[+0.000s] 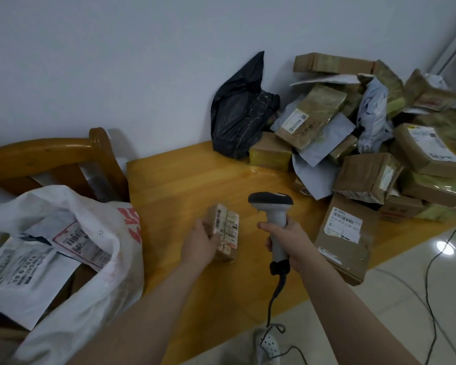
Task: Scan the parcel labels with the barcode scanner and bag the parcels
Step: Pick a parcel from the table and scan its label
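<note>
So: parcels (366, 177), wood tbl (184, 177), white wall (116, 61)

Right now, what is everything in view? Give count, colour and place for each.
parcel: one, brown with white labels, held mid-table
scanner: one, grey and black, held beside parcel
pile: many parcels, brown and grey, table's far right
black bag: one, against wall beside pile
sack: one, white with red print, left, holding labelled mailers
chair: one, brown wood, behind sack
table: one, yellow wood, centre
cable: one, black, floor right
shoe: one, white, floor
left hand: grips parcel
right hand: grips scanner
</note>
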